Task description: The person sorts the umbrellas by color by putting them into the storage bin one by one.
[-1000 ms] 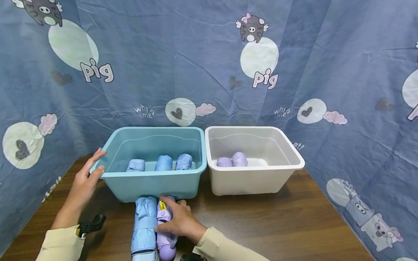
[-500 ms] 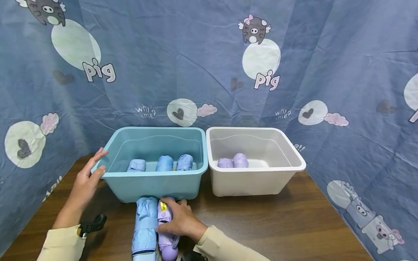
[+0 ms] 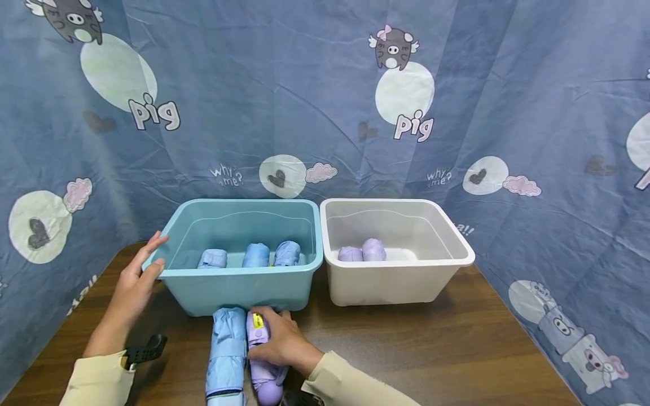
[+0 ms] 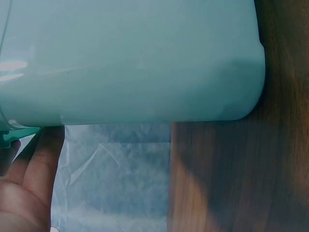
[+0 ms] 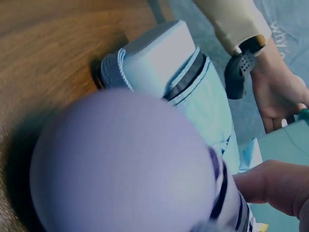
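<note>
A folded light-blue umbrella [image 3: 226, 355] lies on the table in front of the teal bin. Just right of it is a folded purple umbrella [image 3: 260, 369], whose round handle [image 5: 123, 164] fills much of the right wrist view. My right hand [image 3: 284, 343] grips the purple umbrella, thumb on its left side and fingers over the far side, partly hidden. At the teal bin's [image 3: 238, 290] left front corner, my left hand [image 3: 133, 285] holds the rim. Inside this bin several blue rolled umbrellas show, one being a blue umbrella [image 3: 256, 255].
To the right, against the teal bin, stands a white bin [image 3: 396, 282] with two purple rolled umbrellas [image 3: 373, 250] inside. A blue printed cloth [image 3: 325, 101] hangs behind both bins. Brown wooden tabletop [image 3: 406, 355] extends to the right front.
My right hand has shifted the purple umbrella slightly right, its handle end swinging outward, so a gap from the blue umbrella has widened. The left hand stays at the rim.
</note>
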Motion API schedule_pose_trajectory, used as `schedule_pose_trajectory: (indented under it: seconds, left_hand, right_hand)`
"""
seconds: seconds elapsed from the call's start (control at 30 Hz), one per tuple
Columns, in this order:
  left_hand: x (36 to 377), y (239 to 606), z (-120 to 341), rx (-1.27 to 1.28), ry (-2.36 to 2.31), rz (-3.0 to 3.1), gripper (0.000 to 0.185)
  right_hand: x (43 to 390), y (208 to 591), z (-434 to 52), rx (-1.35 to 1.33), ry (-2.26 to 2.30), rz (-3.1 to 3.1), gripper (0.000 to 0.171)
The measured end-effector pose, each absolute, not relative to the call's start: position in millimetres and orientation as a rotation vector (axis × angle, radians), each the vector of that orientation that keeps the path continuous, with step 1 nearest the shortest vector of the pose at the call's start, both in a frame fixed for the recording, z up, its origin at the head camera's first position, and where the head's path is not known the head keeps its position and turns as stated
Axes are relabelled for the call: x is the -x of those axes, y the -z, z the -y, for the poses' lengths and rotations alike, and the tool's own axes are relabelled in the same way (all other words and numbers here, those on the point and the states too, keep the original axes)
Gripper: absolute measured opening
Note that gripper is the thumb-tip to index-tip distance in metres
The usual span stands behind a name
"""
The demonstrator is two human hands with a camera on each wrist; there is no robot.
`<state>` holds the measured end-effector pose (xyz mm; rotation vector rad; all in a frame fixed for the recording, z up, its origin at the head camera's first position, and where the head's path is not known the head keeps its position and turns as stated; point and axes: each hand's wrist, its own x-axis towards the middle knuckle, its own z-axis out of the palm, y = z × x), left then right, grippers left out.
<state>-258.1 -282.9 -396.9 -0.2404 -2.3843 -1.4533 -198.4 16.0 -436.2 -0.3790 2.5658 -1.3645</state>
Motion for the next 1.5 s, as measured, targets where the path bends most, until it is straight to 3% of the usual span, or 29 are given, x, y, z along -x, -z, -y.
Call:
schedule_pose_trajectory:
  seconds: [0.53, 1.5]
  left_hand:
    - [259.2, 400.7, 284.1, 0.281, 1.432, 2.357, 0.048]
    - [259.2, 399.4, 284.5, 0.267, 1.435, 2.366, 0.049]
  right_hand:
    - [195.4, 440.2, -42.3, 0.318, 1.701, -2.295, 0.075]
    - [169.3, 411.6, -110.1, 0.373, 1.714, -2.208, 0.078]
